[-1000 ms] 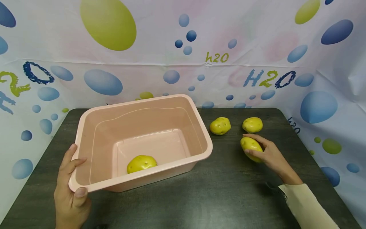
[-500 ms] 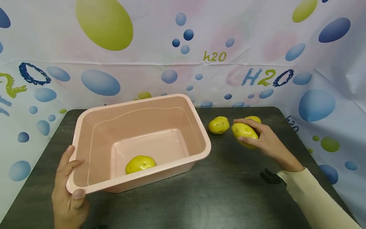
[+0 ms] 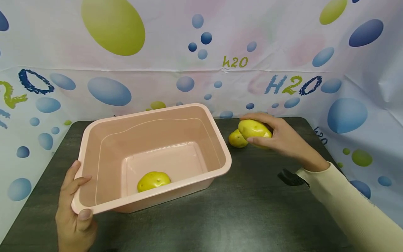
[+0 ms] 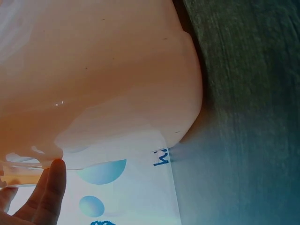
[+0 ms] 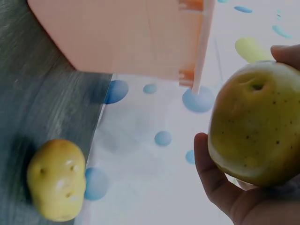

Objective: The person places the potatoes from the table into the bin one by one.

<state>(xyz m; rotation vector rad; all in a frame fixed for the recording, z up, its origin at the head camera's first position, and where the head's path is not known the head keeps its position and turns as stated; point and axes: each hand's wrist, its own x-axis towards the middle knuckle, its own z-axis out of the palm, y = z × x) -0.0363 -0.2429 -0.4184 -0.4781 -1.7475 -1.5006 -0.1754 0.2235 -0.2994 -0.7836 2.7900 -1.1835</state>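
My left hand point(image 3: 75, 210) grips the left corner of a pink plastic basin point(image 3: 151, 201), its thumb on the near rim and fingers at the left side. Inside the basin lies one yellow potato point(image 3: 154, 181). My right hand point(image 3: 280, 134) holds another yellow potato point(image 5: 258, 124) between thumb and fingers, raised above the table to the right of the basin. Partly behind it in the head view, a third potato point(image 3: 237, 139) sits on the table; the right wrist view shows this potato point(image 5: 57, 180) whole.
The dark wood-grain table point(image 3: 252, 210) carries everything. Behind and beside it hangs a white sheet point(image 3: 163, 56) printed with blue and green bubbles. A black strap-like piece point(image 3: 291, 177) shows at the right cuff. A further potato seen earlier is hidden behind the right hand.
My right hand has lifted its potato off the table and carried it up and left towards the basin. The left hand keeps its grip on the basin, which stays put.
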